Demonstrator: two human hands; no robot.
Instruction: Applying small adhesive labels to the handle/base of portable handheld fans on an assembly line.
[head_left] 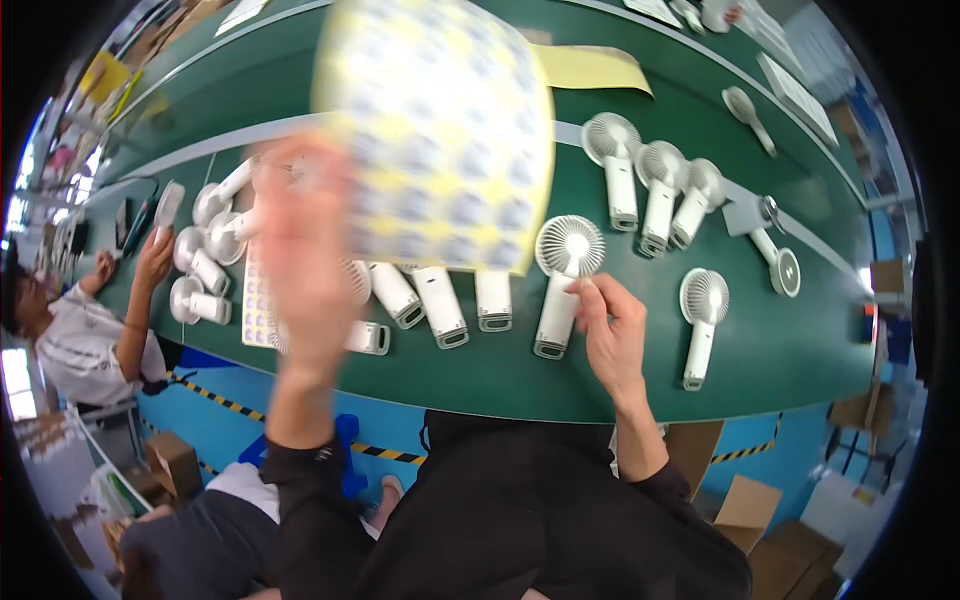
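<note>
Green table (770, 345) under fingers of left hand (308, 225) and right hand (613, 325). Yellow-edged sticker sheet (440, 135) raised right of left fingers, gripped there by left edge; fingers blurred, exact spread cannot tell. White fan (559, 304) just left of right fingertips; thumb and index pressed together against its neck.

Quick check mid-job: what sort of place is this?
Likely an assembly or packing workshop: many matching white handheld fans lie on a long green worktable, with a sheet of repeated round prints held above it and cardboard boxes nearby.
</note>
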